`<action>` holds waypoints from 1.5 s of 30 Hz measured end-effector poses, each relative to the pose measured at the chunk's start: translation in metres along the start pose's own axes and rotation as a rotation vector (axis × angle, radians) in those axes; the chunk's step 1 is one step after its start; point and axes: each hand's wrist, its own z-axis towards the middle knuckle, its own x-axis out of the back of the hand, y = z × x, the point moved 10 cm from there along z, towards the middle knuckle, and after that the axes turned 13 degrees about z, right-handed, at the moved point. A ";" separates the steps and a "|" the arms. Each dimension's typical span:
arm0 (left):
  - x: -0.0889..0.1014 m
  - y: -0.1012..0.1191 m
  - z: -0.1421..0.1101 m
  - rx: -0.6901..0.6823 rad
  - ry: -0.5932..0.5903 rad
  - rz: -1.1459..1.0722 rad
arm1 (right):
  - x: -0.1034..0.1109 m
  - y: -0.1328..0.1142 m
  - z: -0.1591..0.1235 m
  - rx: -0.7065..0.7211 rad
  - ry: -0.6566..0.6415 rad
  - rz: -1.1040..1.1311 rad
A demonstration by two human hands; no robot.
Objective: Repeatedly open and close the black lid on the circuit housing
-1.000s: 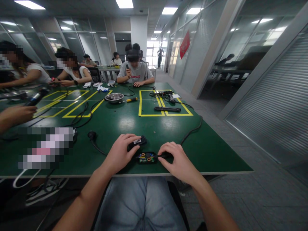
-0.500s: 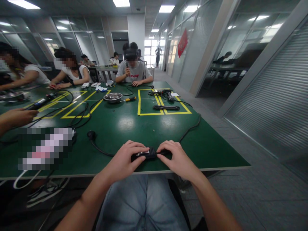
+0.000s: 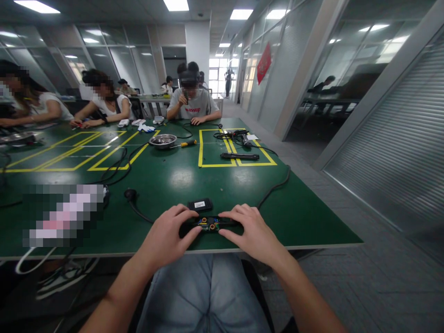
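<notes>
Between my two hands, close to the table's near edge, lies a small open black case with a circuit board (image 3: 210, 225) in it; copper coils and coloured wires show. My left hand (image 3: 175, 231) grips its left end between thumb and fingers. At its right end, the thumb and fingers of my right hand (image 3: 252, 230) close in the same way. Just beyond the case, a black cover (image 3: 200, 204) with a white label rests on the table. A cord runs left from under my left hand to a black plug (image 3: 131, 194); another cord (image 3: 277, 185) curves away on the right.
Farther back on the green table (image 3: 166, 185) are a metal bowl (image 3: 163, 141), a yellow-handled screwdriver (image 3: 188, 144), a black bar-shaped part (image 3: 239, 156) and tangled cords inside yellow tape. Several people sit around it. A blurred-out pinkish object (image 3: 65, 217) is at the left.
The case was covered; now its labelled cover lies beyond it and the board shows. My hands have moved slightly apart. At the left, another person's hand with a black tool has left the view.
</notes>
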 end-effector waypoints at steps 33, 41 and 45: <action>0.002 0.000 -0.008 0.003 0.001 -0.144 | 0.012 0.002 -0.003 0.053 0.076 0.209; 0.001 0.000 -0.005 -0.018 -0.033 -0.025 | 0.008 0.008 -0.002 0.031 0.068 0.148; 0.006 -0.004 0.004 0.006 0.034 0.013 | 0.009 0.007 -0.002 0.038 0.083 0.113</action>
